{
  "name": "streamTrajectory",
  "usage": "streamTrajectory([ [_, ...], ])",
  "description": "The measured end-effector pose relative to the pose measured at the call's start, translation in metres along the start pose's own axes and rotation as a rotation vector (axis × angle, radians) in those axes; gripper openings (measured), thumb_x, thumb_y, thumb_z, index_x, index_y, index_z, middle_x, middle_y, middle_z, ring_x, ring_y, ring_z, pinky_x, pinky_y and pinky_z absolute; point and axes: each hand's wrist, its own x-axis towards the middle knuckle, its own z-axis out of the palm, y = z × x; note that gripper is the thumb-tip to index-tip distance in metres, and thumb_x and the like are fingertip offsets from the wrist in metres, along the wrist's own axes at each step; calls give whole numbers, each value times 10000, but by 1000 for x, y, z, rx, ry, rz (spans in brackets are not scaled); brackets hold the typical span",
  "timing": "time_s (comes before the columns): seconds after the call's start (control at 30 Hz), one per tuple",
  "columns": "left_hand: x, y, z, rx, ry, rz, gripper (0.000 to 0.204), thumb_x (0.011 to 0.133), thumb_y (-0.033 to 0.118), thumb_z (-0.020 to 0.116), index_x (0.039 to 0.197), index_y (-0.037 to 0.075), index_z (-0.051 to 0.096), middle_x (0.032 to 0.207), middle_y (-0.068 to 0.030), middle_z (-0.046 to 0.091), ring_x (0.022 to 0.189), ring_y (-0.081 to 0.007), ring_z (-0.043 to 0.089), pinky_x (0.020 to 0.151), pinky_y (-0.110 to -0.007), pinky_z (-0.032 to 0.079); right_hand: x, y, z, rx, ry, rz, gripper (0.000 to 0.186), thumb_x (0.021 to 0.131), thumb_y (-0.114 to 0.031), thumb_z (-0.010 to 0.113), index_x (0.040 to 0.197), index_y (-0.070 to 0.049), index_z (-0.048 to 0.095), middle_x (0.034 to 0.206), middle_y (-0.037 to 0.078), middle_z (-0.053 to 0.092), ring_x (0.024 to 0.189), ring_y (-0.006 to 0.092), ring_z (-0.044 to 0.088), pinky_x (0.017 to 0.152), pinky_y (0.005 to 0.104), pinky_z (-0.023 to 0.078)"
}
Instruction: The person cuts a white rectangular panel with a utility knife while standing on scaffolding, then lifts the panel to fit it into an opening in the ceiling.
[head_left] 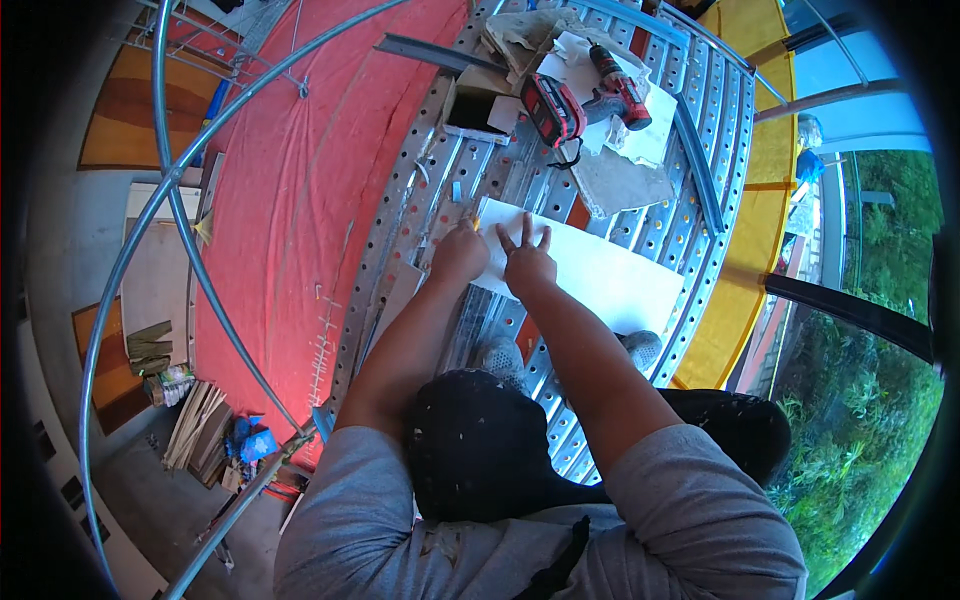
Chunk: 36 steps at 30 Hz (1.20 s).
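A white board [612, 280] lies on the perforated metal platform [708, 170] below me. My left hand [458, 252] is closed on a small yellow tool [476, 222] at the board's left edge; its exact kind is unclear. My right hand [528, 258] presses on the board beside it, fingers spread. Beyond the board, a red and black cordless drill [625, 100] and a red and black battery-like case [550, 110] rest on pale board scraps [625, 185]. My feet in grey speckled shoes [640, 350] are under the board's near edge.
An open dark box [478, 110] and metal channels [700, 170] lie on the platform. Crossed metal tubes [172, 168] rise at the left beside red sheeting [280, 220]; timber offcuts [200, 430] lie lower down. A yellow band [725, 320] and glass with greenery behind [870, 450] line the right.
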Motion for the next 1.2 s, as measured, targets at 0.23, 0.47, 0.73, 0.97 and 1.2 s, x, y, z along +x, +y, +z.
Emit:
streamTrajectory([
  [0.23,0,4,1,17,-23,-2,409,987,257,509,1215,-77,571,1187,-316,665,1110,-435,669,950,-521,524,1,0,0,-20,-12,9,974,888,-269,737,1617,-445,116,1708,154,-75,1504,562,124,1003,540,539],
  [0.47,5,22,-13,-6,-145,-82,456,963,250,502,1312,-39,546,1271,-308,636,1192,-432,635,1017,-511,496,2,1,2,-20,7,15,959,902,-214,698,1618,-447,104,1707,154,-84,1509,554,119,985,540,548],
  [0.73,11,20,-13,47,-182,-116,499,953,266,505,1345,-43,528,1283,-309,632,1193,-430,638,1013,-505,502,-3,-9,-9,14,-42,34,887,942,-131,594,1613,-459,117,1710,126,-99,1512,543,128,966,553,555],
  [0.97,-2,31,-14,-22,-179,-101,541,945,279,497,1361,-68,514,1311,-310,618,1196,-430,637,1028,-495,495,-1,0,0,-24,-64,30,907,929,-101,581,1620,-443,103,1703,158,-102,1503,557,138,920,550,578],
  [1.2,6,35,-20,-16,-188,-107,526,944,281,497,1341,-62,538,1302,-307,625,1197,-435,636,1016,-493,502,2,-4,6,99,15,76,703,1006,-161,461,1604,-440,216,1716,113,-59,1510,547,132,912,705,519],
])
